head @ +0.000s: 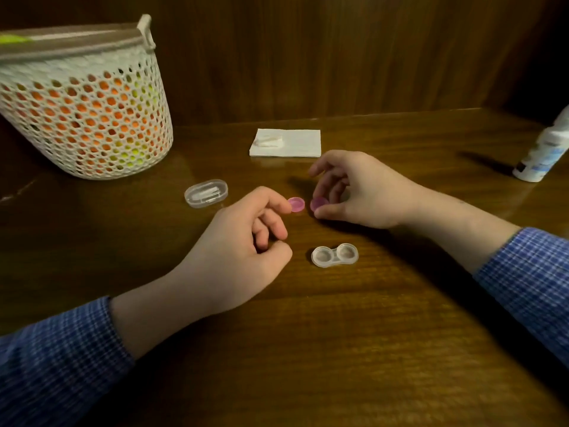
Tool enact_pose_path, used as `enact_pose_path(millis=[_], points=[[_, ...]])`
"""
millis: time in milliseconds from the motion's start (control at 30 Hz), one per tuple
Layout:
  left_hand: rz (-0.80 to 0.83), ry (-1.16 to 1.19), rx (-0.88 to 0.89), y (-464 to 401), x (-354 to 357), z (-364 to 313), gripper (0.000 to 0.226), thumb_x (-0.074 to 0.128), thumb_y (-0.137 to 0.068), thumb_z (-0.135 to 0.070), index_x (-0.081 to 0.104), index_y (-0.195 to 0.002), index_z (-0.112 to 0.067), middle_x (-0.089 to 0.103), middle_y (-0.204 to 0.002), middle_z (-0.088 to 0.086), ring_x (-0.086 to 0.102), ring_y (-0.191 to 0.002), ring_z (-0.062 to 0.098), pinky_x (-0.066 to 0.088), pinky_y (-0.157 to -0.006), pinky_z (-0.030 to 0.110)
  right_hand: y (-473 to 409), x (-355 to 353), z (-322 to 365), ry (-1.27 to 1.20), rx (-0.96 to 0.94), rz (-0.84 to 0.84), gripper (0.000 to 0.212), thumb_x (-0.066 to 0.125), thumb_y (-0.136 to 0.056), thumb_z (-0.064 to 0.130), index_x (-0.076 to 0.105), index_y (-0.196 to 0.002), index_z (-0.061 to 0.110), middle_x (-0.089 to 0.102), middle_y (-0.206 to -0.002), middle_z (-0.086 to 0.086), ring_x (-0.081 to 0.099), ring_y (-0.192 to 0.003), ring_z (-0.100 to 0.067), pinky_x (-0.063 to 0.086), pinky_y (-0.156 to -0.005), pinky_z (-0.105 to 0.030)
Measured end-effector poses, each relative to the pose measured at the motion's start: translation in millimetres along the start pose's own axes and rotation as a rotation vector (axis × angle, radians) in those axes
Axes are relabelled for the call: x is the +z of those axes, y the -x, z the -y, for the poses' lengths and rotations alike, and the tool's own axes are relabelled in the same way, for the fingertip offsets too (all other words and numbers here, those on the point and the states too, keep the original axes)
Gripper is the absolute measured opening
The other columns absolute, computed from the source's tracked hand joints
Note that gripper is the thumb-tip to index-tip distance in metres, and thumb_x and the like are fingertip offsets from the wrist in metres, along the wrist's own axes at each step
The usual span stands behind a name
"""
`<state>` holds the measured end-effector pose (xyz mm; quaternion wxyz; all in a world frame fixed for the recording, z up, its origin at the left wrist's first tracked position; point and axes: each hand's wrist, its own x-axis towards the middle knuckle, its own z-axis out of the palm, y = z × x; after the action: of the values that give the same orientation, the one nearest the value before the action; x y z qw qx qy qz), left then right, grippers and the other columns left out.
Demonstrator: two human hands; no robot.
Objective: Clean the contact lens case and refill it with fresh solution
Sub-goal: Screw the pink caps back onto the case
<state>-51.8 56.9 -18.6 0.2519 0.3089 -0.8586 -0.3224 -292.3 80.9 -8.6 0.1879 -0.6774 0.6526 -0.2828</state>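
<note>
- The lens case [335,255] sits on the wooden table [338,334] with both wells uncovered, close in front of the person, between the two forearms.
- The left hand [243,241] rests on the table and pinches a pink cap [296,204] at its fingertips; the other fingers curl loosely toward the palm.
- The right hand [360,192] holds a second pink cap [318,204] between thumb and fingers, the forefinger lifted and bent above it.
- The two caps are just beside each other, not touching, a little beyond the case.
- A small clear box [206,193] lies to the left of the hands — I cannot tell what is in it.
- A folded white tissue [286,143] lies farther back, with a smaller white scrap on its left corner.
- A solution bottle [545,152] stands tilted at the far right edge, partly out of view.
- A white mesh basket [86,112] stands at the back left, orange and yellow-green showing through its holes.
- Both sleeves [529,266] are blue check.
</note>
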Motion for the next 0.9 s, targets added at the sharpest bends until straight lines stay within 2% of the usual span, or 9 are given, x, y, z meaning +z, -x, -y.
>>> enact_pose_path(millis=[133,300,433,600,700,900], points=[[-0.016,0.003,0.029,1,1,-1,0.039,0.075,-0.083,-0.005,0.062,-0.115,-0.025,0.066,-0.089,-0.006,0.060,-0.071,0.015,0.050,-0.059,0.017,23,-10,7,0.032,-0.121,-0.066,0.065,0.088,-0.078,0.023,0.053,-0.132,0.030,0.074,-0.097,0.013,0.072,-0.089,-0.004,0.062,-0.076,-0.028],[0.024,0.019,0.074,6,6,-10,0.045,0.077,-0.081,-0.026,0.058,-0.121,-0.032,0.063,-0.097,-0.015,0.061,-0.086,0.011,0.051,-0.065,0.016,56,-23,9,-0.061,-0.289,-0.184,0.060,0.085,-0.078,0.026,0.055,-0.130,0.024,0.074,-0.098,0.009,0.073,-0.090,-0.014,0.059,-0.076,-0.027],[0.062,-0.081,0.142,7,14,-18,0.061,0.075,-0.073,-0.039,0.052,-0.129,-0.034,0.060,-0.102,-0.020,0.060,-0.096,0.009,0.048,-0.069,0.010,68,-29,6,-0.064,-0.301,-0.161,0.060,0.083,-0.078,0.026,0.055,-0.130,0.022,0.072,-0.101,0.009,0.073,-0.093,-0.015,0.059,-0.078,-0.025],[0.062,-0.156,0.165,1,19,-20,0.066,0.082,-0.074,-0.038,0.051,-0.132,-0.032,0.060,-0.103,-0.019,0.059,-0.091,0.005,0.048,-0.071,0.011,70,-27,8,-0.030,-0.394,-0.158,0.057,0.080,-0.080,0.023,0.055,-0.131,0.017,0.071,-0.100,0.005,0.069,-0.095,-0.015,0.056,-0.078,-0.028],[0.064,-0.170,0.163,-1,20,-20,0.069,0.078,-0.070,-0.042,0.051,-0.132,-0.032,0.061,-0.102,-0.019,0.060,-0.091,0.005,0.048,-0.071,0.011,71,-28,9,-0.009,-0.427,-0.146,0.056,0.078,-0.082,0.021,0.056,-0.133,0.014,0.071,-0.101,0.004,0.068,-0.098,-0.014,0.055,-0.080,-0.033],[0.089,-0.170,0.158,-3,21,-20,0.070,0.074,-0.069,-0.045,0.050,-0.133,-0.032,0.064,-0.102,-0.020,0.061,-0.093,0.004,0.048,-0.073,0.011,71,-27,10,0.027,-0.470,-0.129,0.042,0.076,-0.087,0.022,0.066,-0.126,0.010,0.070,-0.106,0.001,0.068,-0.099,-0.014,0.058,-0.080,-0.032]])
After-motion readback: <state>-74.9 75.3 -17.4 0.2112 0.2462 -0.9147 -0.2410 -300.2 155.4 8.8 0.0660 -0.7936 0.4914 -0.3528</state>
